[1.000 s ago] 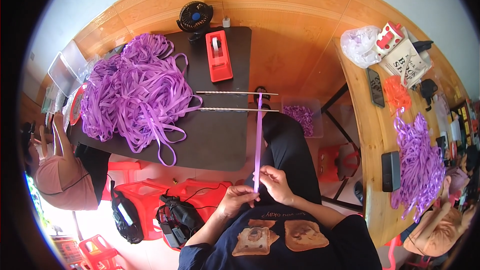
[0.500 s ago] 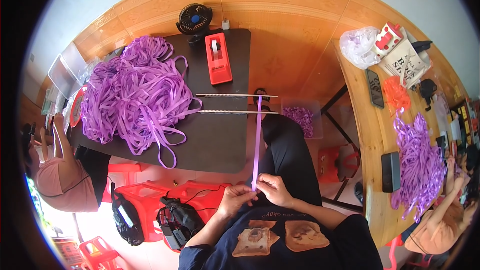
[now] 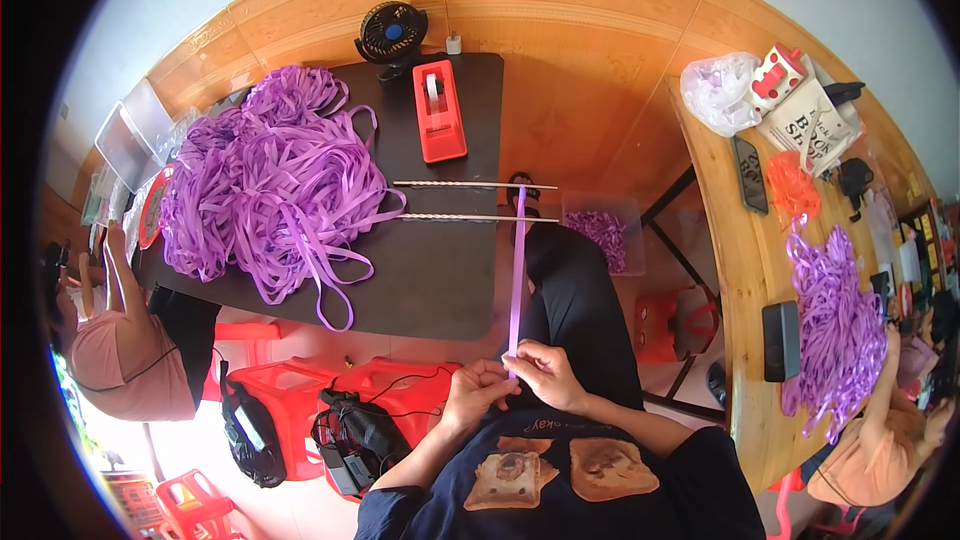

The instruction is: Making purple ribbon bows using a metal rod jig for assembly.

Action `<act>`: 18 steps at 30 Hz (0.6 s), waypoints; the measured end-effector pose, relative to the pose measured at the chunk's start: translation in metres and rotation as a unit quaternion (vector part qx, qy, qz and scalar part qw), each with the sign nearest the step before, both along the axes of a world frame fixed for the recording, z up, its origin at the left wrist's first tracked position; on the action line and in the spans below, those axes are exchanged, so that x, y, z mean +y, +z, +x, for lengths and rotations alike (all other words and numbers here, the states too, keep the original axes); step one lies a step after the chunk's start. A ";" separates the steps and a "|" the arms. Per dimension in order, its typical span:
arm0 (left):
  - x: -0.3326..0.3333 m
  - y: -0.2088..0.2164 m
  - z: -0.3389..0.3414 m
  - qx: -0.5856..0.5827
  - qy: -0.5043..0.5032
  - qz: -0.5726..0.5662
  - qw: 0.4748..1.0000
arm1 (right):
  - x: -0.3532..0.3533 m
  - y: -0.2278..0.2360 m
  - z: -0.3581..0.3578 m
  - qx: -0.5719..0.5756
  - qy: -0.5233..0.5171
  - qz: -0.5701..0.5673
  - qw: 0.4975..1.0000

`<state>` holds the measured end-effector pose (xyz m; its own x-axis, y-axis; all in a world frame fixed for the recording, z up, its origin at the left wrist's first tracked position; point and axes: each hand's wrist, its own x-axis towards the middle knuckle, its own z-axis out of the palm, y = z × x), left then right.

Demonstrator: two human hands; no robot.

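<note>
A narrow purple ribbon (image 3: 517,290) runs from two thin, partly twisted rods down to my hands at my lap. Its near end is pinched between the fingertips of my right hand (image 3: 548,377). Right beside it, my left hand (image 3: 478,392) has its fingers curled together at the same ribbon end; whether they grip it is hard to see. The far rod (image 3: 475,184) and near rod (image 3: 480,219) stick out past the right edge of the black table (image 3: 420,290). At their left ends lies a big tangled heap of purple ribbon (image 3: 270,190).
A red tape dispenser (image 3: 440,135) and a black fan (image 3: 392,35) stand at the back. A clear bin (image 3: 632,240) of purple pieces sits below right. On the wooden table (image 3: 740,310) lies another ribbon heap (image 3: 835,330). Co-workers sit at far left and right; red stools (image 3: 290,390) stand left.
My hands have shifted slightly up and the left fingers have curled closer in beside the ribbon end. The ribbon still stretches to the rods.
</note>
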<state>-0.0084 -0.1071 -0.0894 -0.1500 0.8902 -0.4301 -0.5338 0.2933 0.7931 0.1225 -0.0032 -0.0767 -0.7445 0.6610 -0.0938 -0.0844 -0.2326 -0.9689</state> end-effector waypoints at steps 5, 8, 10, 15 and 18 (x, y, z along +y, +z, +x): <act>0.000 0.001 0.000 0.021 0.001 -0.003 1.000 | -0.003 -0.004 0.000 -0.030 -0.030 0.059 0.997; -0.001 -0.003 0.000 0.010 0.000 0.000 1.000 | -0.001 -0.007 0.001 -0.048 -0.027 -0.021 0.998; -0.001 -0.004 -0.001 -0.001 0.000 0.005 1.000 | -0.001 -0.010 0.002 -0.046 -0.032 -0.012 0.998; 0.000 -0.011 -0.006 -0.086 0.015 -0.026 0.996 | 0.000 -0.008 0.003 -0.033 -0.042 0.008 0.999; 0.008 -0.022 -0.015 0.002 0.149 0.012 0.989 | 0.001 -0.007 0.005 -0.064 -0.027 0.045 0.997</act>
<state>-0.0233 -0.0991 -0.1113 -0.4084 0.8166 -0.4079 -0.5898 0.1050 0.8007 0.1275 -0.0026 -0.0840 -0.6940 0.7093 -0.1233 0.0307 -0.1420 -0.9894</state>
